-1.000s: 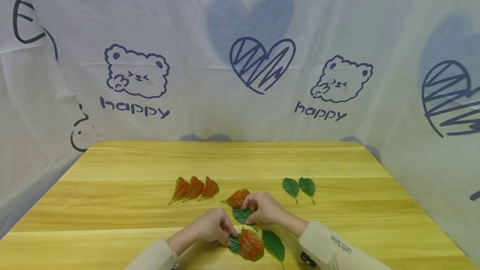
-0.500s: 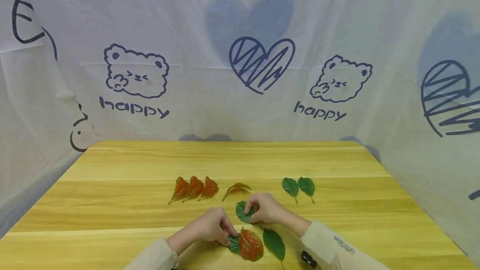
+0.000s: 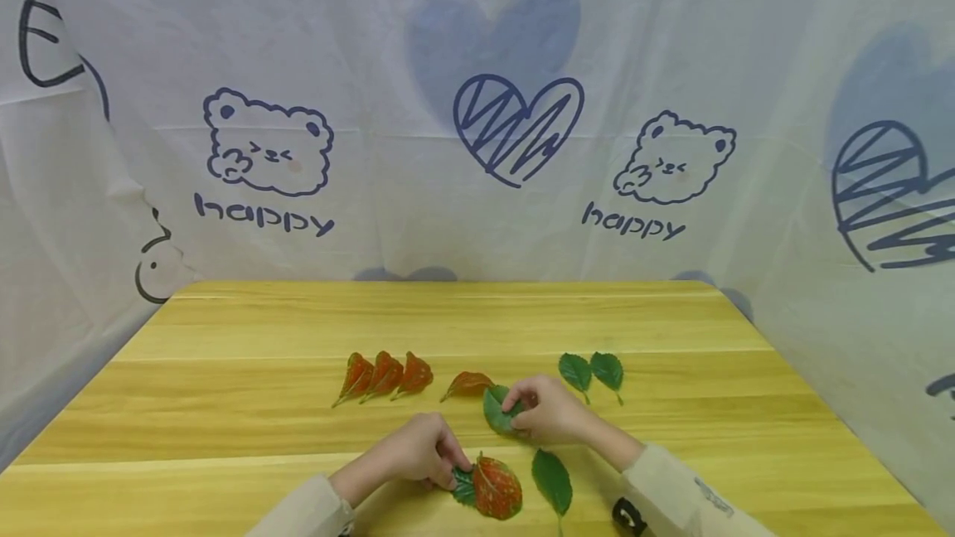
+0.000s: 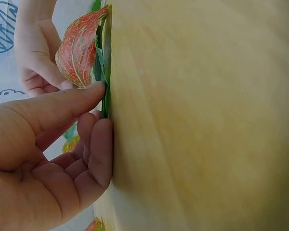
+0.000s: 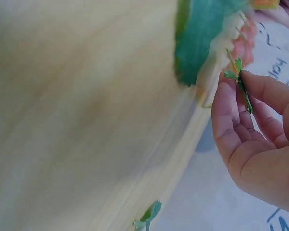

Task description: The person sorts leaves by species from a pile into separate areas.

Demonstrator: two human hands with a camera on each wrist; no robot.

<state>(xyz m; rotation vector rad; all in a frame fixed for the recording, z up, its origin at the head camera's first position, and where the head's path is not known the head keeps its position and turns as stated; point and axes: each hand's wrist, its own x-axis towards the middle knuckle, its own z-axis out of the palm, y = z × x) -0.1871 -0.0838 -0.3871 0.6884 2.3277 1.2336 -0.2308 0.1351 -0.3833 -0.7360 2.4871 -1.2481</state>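
My left hand (image 3: pixel 429 452) pinches the edge of a green leaf (image 3: pixel 463 487) low over the table's near middle. A red, yellow-veined leaf (image 3: pixel 497 487) overlaps that green one on its right; in the left wrist view the red leaf (image 4: pixel 79 48) curls up from the tabletop. Between thumb and fingers, my right hand (image 3: pixel 550 411) holds another green leaf (image 3: pixel 498 409), tilted up off the table. The right wrist view shows this green leaf (image 5: pixel 241 84) nearly edge-on. Behind it lies a single red leaf (image 3: pixel 468 384), partly covered.
Three red leaves (image 3: pixel 384 374) lie in a row at the back left of the yellow wooden table (image 3: pixel 224 429). Two green leaves (image 3: pixel 591 371) lie side by side at the back right. One more green leaf (image 3: pixel 552 481) rests near the front, right of the red one.
My right hand has moved right and slightly up with its green leaf, drawing it away from the leaf pair in front. The single red leaf behind has shifted its tilt. My left hand stays put.
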